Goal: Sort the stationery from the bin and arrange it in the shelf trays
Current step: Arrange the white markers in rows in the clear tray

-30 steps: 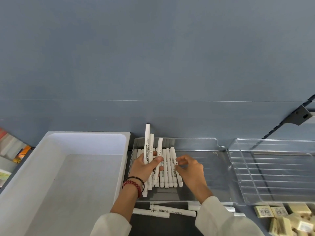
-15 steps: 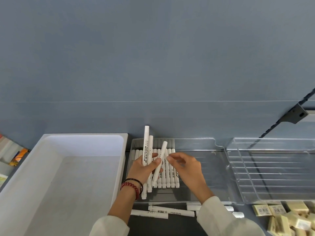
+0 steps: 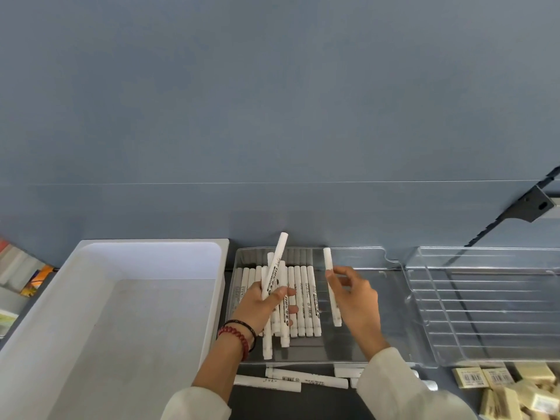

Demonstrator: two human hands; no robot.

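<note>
White markers point(image 3: 274, 268) sit clamped in my left hand point(image 3: 257, 307). My right hand point(image 3: 354, 301) pinches a single marker point(image 3: 328, 266) over the clear tray point(image 3: 369, 344).

Left hand point(image 3: 261, 305) gripping white markers point(image 3: 275, 262), forearm reaching toward 1 o'clock, right hand point(image 3: 356, 295) pinching single marker point(image 3: 328, 259), forearm angled toward 11 o'clock

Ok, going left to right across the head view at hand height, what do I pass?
White bin → left hand gripping several markers → right hand pinching one marker → ribbed clear tray.
</note>
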